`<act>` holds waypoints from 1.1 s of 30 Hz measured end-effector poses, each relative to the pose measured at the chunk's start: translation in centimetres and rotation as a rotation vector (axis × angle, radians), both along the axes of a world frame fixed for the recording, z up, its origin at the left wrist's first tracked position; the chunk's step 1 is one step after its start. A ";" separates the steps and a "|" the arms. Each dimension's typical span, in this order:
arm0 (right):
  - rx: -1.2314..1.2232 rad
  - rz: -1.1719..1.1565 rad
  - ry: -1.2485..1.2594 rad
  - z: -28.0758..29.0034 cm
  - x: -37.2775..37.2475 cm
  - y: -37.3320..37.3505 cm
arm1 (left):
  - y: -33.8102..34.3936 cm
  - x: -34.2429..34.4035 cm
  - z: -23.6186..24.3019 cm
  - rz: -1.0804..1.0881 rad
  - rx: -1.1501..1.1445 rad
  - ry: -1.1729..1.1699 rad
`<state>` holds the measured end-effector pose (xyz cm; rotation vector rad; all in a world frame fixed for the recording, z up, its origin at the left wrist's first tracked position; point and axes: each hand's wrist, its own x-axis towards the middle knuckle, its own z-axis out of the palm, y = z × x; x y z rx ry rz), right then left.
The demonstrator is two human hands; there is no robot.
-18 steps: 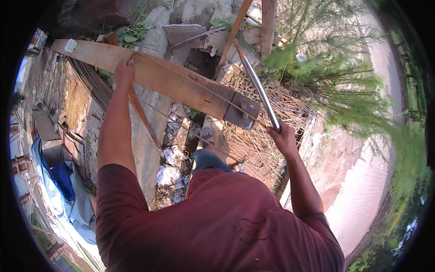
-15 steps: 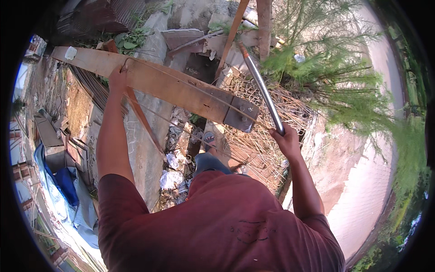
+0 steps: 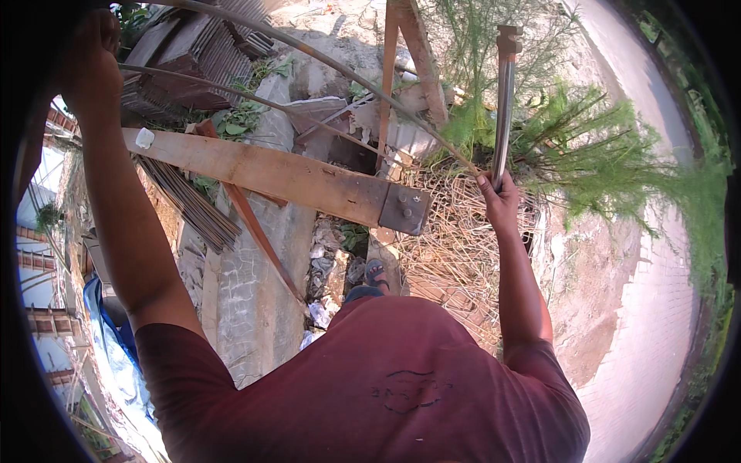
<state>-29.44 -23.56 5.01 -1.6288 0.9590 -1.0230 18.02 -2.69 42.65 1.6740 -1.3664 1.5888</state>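
Observation:
My left hand [image 3: 91, 62] is raised at the far upper left, closed in a fist. A thin steel rod [image 3: 255, 99] runs out of it toward the middle. My right hand [image 3: 502, 201] grips the lower end of a shiny metal bar [image 3: 505, 108] with a notched head, held upright. Its thumb meets the end of another length of rod [image 3: 340, 71], which slants up to the left; whether both lengths are one bent rod I cannot tell. Below them lies a wooden beam [image 3: 270, 166] with a dark bolted metal plate [image 3: 404, 209] at its right end.
Cut and bent rods [image 3: 455, 255] lie heaped right of the plate. Straight rods [image 3: 185, 204] sit under the beam's left part. Feathery green branches [image 3: 587, 147] reach in from the right. Rusty corrugated sheets [image 3: 197, 62] are stacked at the back left; a blue tarp [image 3: 116, 347] hangs lower left.
My left hand has left the beam and moved up and left with the rod. My right hand has risen slightly, and the metal bar has swung from leaning left to upright.

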 end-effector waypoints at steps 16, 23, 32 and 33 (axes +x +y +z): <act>0.376 0.015 0.280 -13.6 -2.0 16.3 | 18.5 -13.9 -19.3 0.008 -0.001 1.164; -0.064 0.019 0.283 -8.3 1.0 -0.4 | 13.0 -12.8 -15.7 -0.500 -0.011 0.701; -0.063 0.028 0.230 1.1 1.1 -3.6 | 5.3 -7.7 -9.9 -0.414 -0.348 0.814; -0.054 0.052 0.230 2.1 0.2 -2.9 | 4.9 -6.1 -9.3 -0.337 -0.298 0.889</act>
